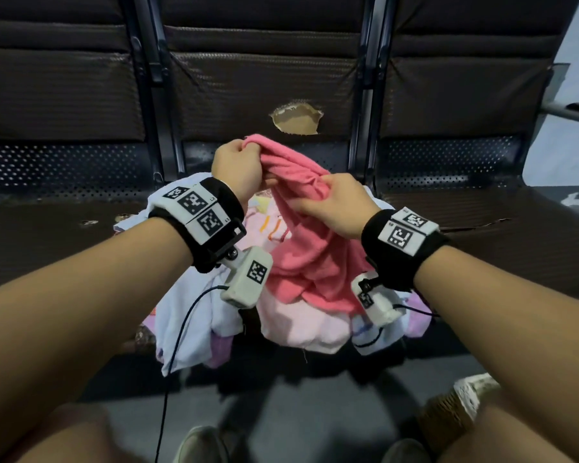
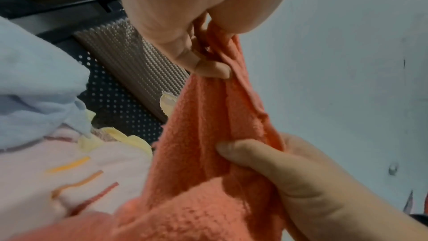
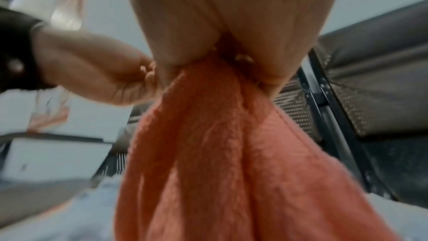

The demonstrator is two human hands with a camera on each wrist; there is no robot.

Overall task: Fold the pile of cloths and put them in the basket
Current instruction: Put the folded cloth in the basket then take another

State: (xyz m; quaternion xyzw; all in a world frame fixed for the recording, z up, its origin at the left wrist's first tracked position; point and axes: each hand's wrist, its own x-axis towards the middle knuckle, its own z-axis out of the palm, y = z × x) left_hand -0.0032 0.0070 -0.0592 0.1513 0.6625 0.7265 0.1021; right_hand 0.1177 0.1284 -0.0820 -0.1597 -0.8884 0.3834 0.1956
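Observation:
A coral-pink terry cloth hangs bunched above the pile of cloths on the dark bench seat. My left hand grips its upper edge at the far end, fingers curled round the fabric. My right hand pinches the cloth lower and nearer. In the left wrist view the pink cloth runs from my left hand down to my right hand. The right wrist view shows my right hand closed on the cloth, with my left hand beside it. The pile holds white, pale pink and lilac cloths.
A row of dark padded bench seats fills the view, with a torn hole in the middle backrest. A woven basket with a white lace rim stands on the floor at lower right. My shoes are at the bottom edge.

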